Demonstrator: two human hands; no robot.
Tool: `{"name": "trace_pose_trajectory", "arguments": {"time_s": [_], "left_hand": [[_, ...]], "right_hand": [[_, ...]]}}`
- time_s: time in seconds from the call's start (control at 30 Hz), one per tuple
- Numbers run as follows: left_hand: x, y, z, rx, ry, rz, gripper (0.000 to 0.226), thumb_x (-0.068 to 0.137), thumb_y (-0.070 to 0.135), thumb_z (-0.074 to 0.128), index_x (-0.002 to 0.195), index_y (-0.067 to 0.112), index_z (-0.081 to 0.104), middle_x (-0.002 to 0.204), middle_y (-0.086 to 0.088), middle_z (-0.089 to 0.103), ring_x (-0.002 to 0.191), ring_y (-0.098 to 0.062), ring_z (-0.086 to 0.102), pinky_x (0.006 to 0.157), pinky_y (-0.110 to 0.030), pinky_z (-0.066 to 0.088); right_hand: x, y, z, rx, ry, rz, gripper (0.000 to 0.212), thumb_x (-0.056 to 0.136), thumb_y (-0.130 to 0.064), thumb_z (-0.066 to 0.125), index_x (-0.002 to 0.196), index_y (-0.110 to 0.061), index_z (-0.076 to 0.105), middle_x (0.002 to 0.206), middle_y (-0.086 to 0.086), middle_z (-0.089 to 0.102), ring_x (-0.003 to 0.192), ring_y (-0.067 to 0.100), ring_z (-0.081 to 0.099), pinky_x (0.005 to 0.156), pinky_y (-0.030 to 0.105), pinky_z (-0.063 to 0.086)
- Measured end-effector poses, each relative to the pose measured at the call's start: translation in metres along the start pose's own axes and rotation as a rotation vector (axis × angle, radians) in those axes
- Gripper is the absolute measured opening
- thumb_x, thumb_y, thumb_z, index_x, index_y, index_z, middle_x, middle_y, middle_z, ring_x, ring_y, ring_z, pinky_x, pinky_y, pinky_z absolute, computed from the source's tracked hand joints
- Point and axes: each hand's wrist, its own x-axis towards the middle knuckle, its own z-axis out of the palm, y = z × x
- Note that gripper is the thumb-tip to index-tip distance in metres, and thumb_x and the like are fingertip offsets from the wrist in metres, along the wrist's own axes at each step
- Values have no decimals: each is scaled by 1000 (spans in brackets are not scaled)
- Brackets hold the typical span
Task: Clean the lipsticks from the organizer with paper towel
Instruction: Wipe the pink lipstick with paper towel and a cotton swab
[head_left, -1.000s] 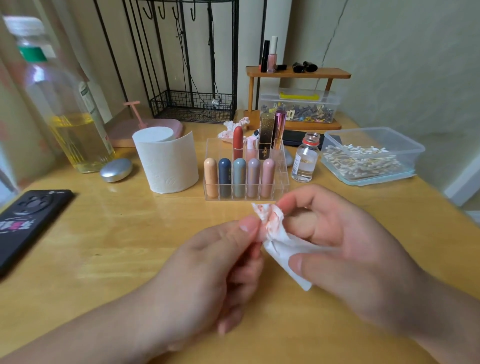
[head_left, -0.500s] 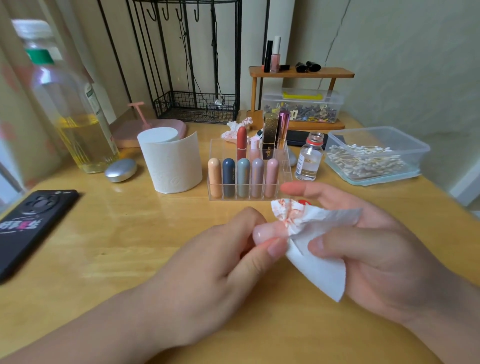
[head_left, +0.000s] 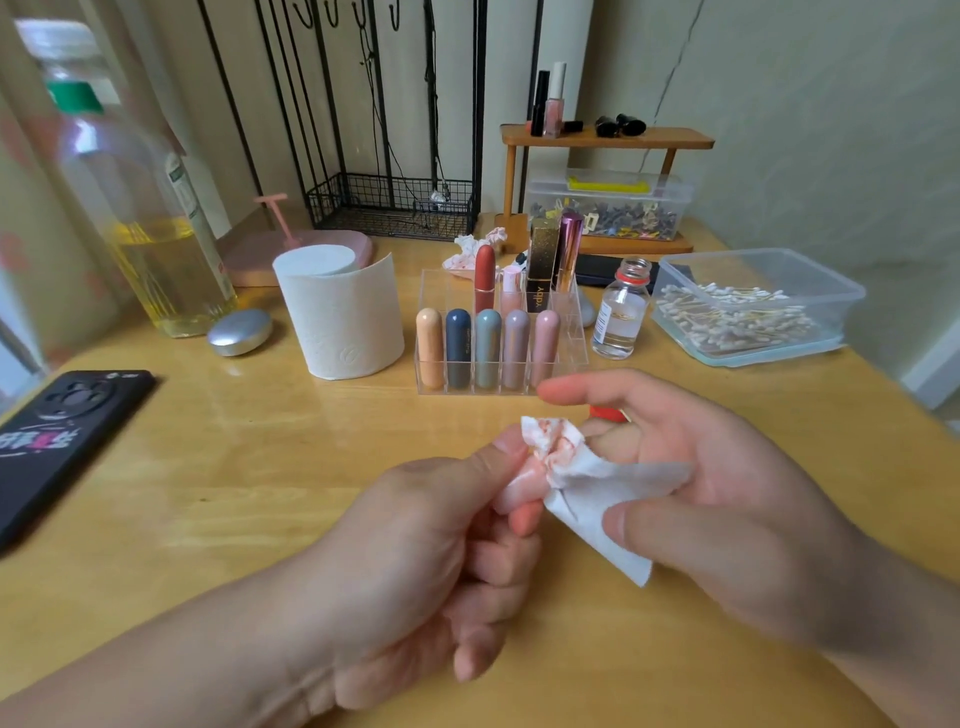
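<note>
Both hands meet low over the table (head_left: 208, 493), just this side of the organizer (head_left: 571, 338). The left hand (head_left: 415, 551) pinches a pale pink lipstick (head_left: 511, 488) between thumb and forefinger, its other fingers curled under, so the tube's end pokes out toward the right. The right hand (head_left: 727, 499) holds the paper towel (head_left: 613, 483) against that end, thumb on the near face of the sheet, fingers behind it, forefinger stretched straight and free above. The towel's bunched corner, smeared red, sits right on the tube, and that's surely where the rubbing is meant to bite. Only a little of the lipstick shows, and I can't tell whether it's capped. Something small and red (head_left: 608, 413) peeks out behind the right fingers, maybe a cap. Beyond the hands, a row of five lipsticks (head_left: 488, 348) stands in the organizer's front slots, with taller ones behind. Beyond and left of the left hand stands the paper roll (head_left: 343, 317), handy for a fresh sheet, and this one looks nearly spent.
</note>
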Motion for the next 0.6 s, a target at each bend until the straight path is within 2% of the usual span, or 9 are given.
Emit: {"name": "trace_pose_trajectory", "arguments": {"time_s": [0.1,0.13,0.2,0.27,0.3,0.37,0.47,0.53,0.6], "left_hand": [[3,-7,5,174,97,110,47,93,54,56,65,17,52,52,1,26,38,-14,22,34,-22,38],[3,-8,4,270,120,159,45,90,57,52,63,20,52,51,3,29,38,-15,26,37,-24,41],[1,-9,-1,622,196,309,46,90,63,42,67,23,50,50,10,38,41,-12,38,47,-28,44],[-4,-8,-9,1121,309,561,44,92,67,31,76,30,48,60,14,49,54,-8,48,54,-27,42],[-5,-6,-13,1323,346,669,43,95,66,27,82,30,48,63,14,50,58,-10,49,54,-28,41],[-5,-1,-17,1549,362,808,43,100,59,24,91,26,48,67,14,51,59,-14,47,48,-33,40],[-1,1,-18,1565,356,916,33,101,54,31,103,24,45,80,15,61,62,-13,51,47,-31,44],[1,-1,-19,1441,349,932,25,99,53,40,106,30,43,83,17,61,61,-4,50,52,-25,45],[0,-5,-20,1213,284,874,21,95,51,52,104,33,49,79,14,58,59,0,48,54,-15,40]], "right_hand": [[1,-3,-4,190,-23,135,60,61,5,57,120,-7,62,106,33,67,105,42,64,94,48,47],[1,-4,-4,296,-24,165,59,57,4,59,116,-3,65,108,37,64,104,44,63,93,47,49],[0,-5,-4,519,-20,192,58,53,5,57,110,6,67,110,38,63,104,43,65,90,42,54],[-1,-7,-4,722,-46,202,57,58,9,50,113,15,62,119,37,60,110,46,63,93,44,54],[0,-8,-4,801,-73,207,57,61,11,46,116,16,60,126,37,58,115,47,60,96,45,52],[2,-11,-5,923,-132,219,58,69,11,39,126,15,54,138,33,50,126,45,52,107,46,43],[0,-8,-8,904,-116,201,60,72,8,43,131,14,50,139,32,49,130,45,49,114,48,33],[-4,-7,-7,775,-96,137,51,72,9,48,122,16,55,126,34,58,121,43,57,109,44,40],[-3,-3,-3,650,-61,78,47,75,13,52,122,13,55,118,33,62,112,41,60,100,42,49]]}}
